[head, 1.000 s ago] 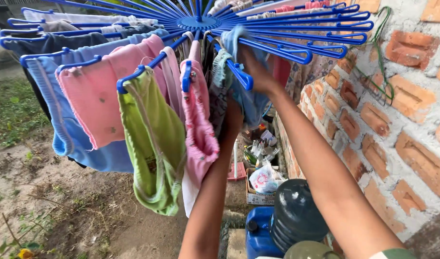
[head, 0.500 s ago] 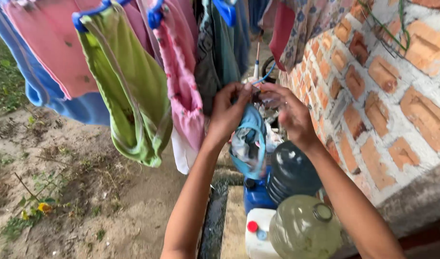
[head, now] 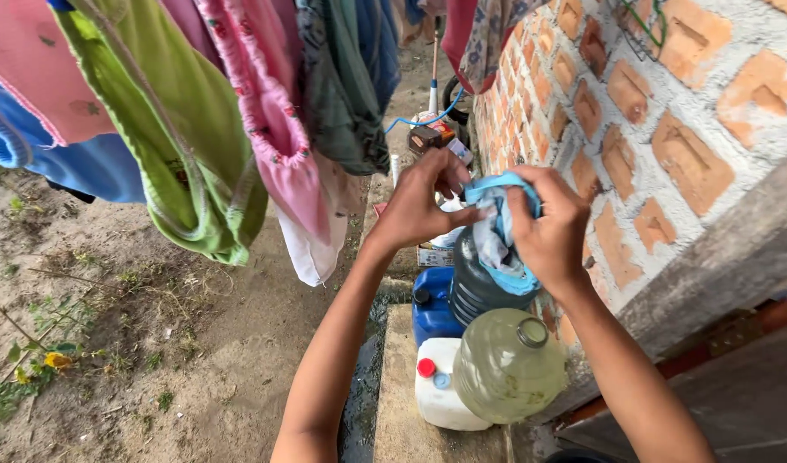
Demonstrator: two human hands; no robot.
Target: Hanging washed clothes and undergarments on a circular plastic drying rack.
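Gripping a small blue-trimmed garment (head: 499, 236) between them, both hands were raised in front of the brick wall (head: 668, 129). The left hand (head: 423, 201) pinched the cloth's upper edge with bent fingers, while the right hand (head: 552, 227) was closed around the bunched fabric, which hung down from its palm in pale grey and light blue folds. Directly beneath the garment stood a dark water jug (head: 479, 287), with a blue jerrycan (head: 432, 304) just beside it, and nearer the camera a clear yellowish jug (head: 505, 369) touched a white canister with a red cap (head: 441, 386). These containers sat along a concrete strip (head: 402, 403) at the foot of the wall. To the left, laundry hung overhead: a green garment (head: 188, 146), a pink patterned garment (head: 273, 120), a blue cloth (head: 68, 163) and a dark teal piece (head: 346, 86). Bare sandy ground (head: 153, 343) with sparse weeds lay below the washing.
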